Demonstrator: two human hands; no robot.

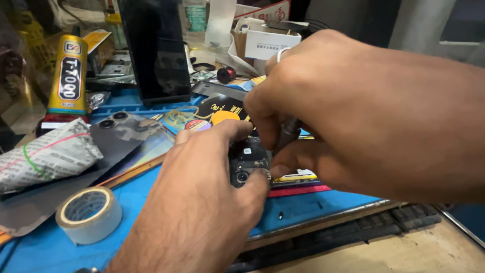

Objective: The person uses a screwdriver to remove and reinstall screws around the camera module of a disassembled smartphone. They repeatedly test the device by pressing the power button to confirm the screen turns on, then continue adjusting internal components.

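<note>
light's decent, warm, mostly from above and a bit ahead of me. my right hand (353, 111) is bright on the knuckles, slightly washed out. my left hand (202, 202) sits darker, soft shadow under it on the blue mat (313, 207). mild glare on the dark screen (156, 50) propped at the back and on the tape roll (88, 212). both hands look big and stretched, wide-lens warp near the edges. background boxes soft, top-left corner dim and murky. centre reasonably sharp.

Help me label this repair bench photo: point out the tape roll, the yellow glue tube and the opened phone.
tape roll (89, 214), head view, on its outer side wall.
yellow glue tube (69, 76), head view, mid-body.
opened phone (246, 161), head view, exposed circuit board between the hands.
</note>
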